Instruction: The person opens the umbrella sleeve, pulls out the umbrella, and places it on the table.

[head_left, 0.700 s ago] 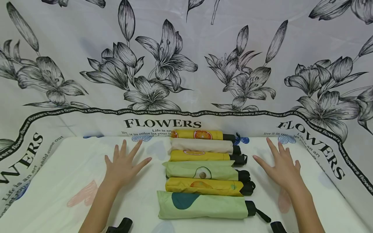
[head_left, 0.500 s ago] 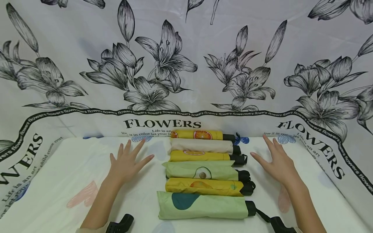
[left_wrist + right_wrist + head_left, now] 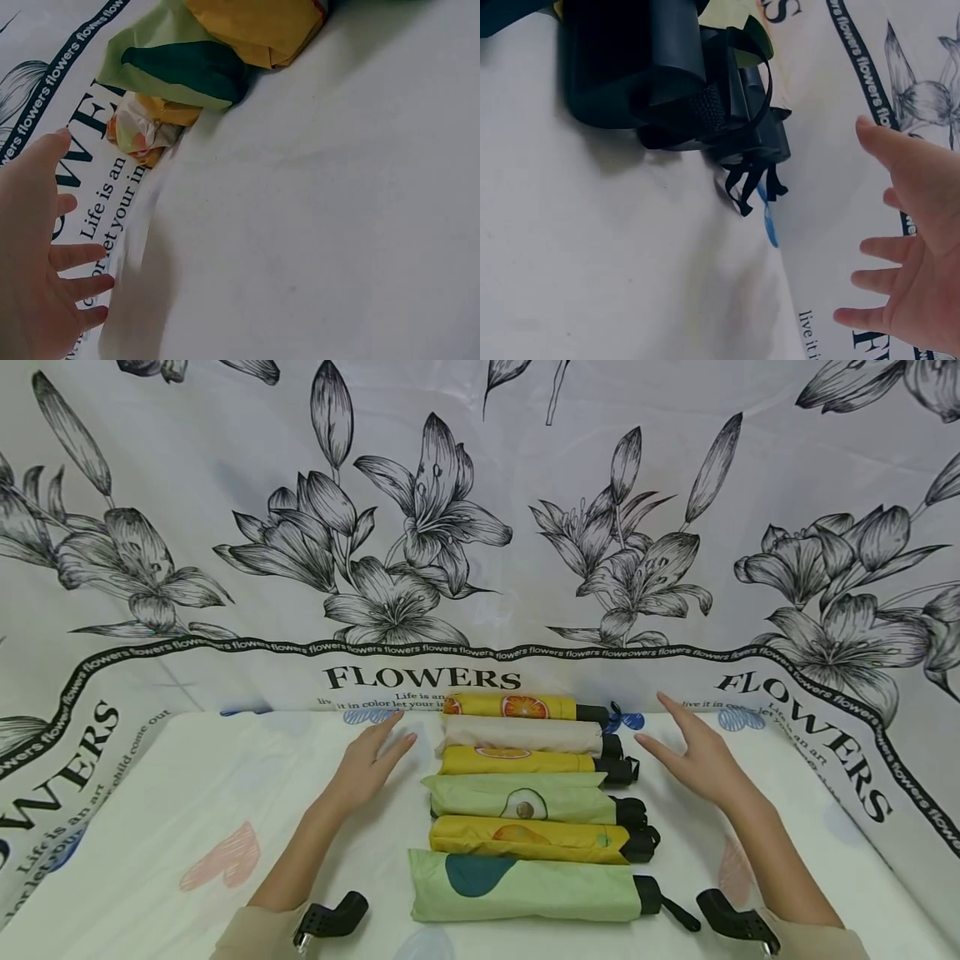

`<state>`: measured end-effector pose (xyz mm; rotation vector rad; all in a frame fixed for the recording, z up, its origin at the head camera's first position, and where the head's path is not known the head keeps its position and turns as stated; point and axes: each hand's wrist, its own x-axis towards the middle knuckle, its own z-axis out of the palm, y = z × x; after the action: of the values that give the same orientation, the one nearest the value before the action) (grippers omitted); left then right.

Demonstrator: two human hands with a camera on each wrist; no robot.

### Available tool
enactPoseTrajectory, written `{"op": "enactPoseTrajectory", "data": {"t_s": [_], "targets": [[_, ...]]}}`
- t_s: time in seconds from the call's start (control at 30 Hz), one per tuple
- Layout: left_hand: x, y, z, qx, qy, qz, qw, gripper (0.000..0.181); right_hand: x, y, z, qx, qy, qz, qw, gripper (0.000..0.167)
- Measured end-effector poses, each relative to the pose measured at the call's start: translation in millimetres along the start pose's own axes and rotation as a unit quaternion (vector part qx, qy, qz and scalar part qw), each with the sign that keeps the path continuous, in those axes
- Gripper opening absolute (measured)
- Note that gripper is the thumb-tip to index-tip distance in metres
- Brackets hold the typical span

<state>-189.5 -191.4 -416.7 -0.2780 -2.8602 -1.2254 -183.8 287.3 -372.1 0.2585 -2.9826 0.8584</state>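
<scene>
At the far left, "OWERS" can be read in large black capitals on the white backdrop [image 3: 517, 614], with "Life is an art" and "child come out" printed smaller beneath. Above them, "flowers" is repeated in white along a wavy black band [image 3: 495, 652]. The white sheet [image 3: 172, 793] below is marked with a pink heart [image 3: 223, 857].

The left hand [image 3: 363, 768] is held open, its fingers extended and nothing gripped, just beside the umbrellas' left ends.

At the centre, "FLOWERS" is printed whole, with "it in color let your in" under it, cut off by the farthest umbrella. Six folded umbrellas [image 3: 480, 797] are laid crosswise on the sheet, one behind another. From far to near are seen a yellow umbrella [image 3: 513, 707] patterned with orange slices, a plain cream one [image 3: 525, 735], a yellow one [image 3: 525, 763] with a citrus slice, a pale green one [image 3: 573, 806] with a halved avocado, a yellow one [image 3: 465, 837] with an orange fruit, and a pale green one [image 3: 555, 893] with a dark teal patch. All are ended at the right by black handles [image 3: 640, 844].

The right hand [image 3: 697, 764] is spread open near the handles, with nothing held. Beside it, "FLOWERS" is repeated, slanting, with "live it in" below.
</scene>
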Motion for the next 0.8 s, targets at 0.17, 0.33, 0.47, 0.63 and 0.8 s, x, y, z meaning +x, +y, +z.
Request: {"op": "enactPoseTrajectory", "data": {"t_s": [0.17, 0.33, 0.47, 0.63, 0.8], "targets": [[11.1, 8.5, 7.8, -0.041, -0.005, -0.023, 0.9989, 0.067, 9.5, -3, 2, 0.009, -0.012, 0.002, 0.9999, 0.083], [28.7, 11.5, 14.1, -0.127, -0.005, -0.067, 0.9896, 0.065, 19.6, -5, 6, 0.037, -0.018, -0.003, 0.9992, 0.076], [40.8, 8.9, 17.7, -0.232, 0.003, -0.09, 0.9687, 0.061, 30.0, -4, 13, 0.068, -0.025, -0.006, 0.9974, 0.072], [51.8, 8.3, 20.6, -0.262, -0.006, -0.104, 0.9593, 0.058, 41.3, -2, 21, 0.11, -0.037, -0.003, 0.9932, 0.068], [61.9, 10.5, 23.8, -0.282, -0.053, -0.111, 0.9516, 0.056, 48.8, 3, 25, 0.161, -0.061, 0.015, 0.9849, 0.065]]}}
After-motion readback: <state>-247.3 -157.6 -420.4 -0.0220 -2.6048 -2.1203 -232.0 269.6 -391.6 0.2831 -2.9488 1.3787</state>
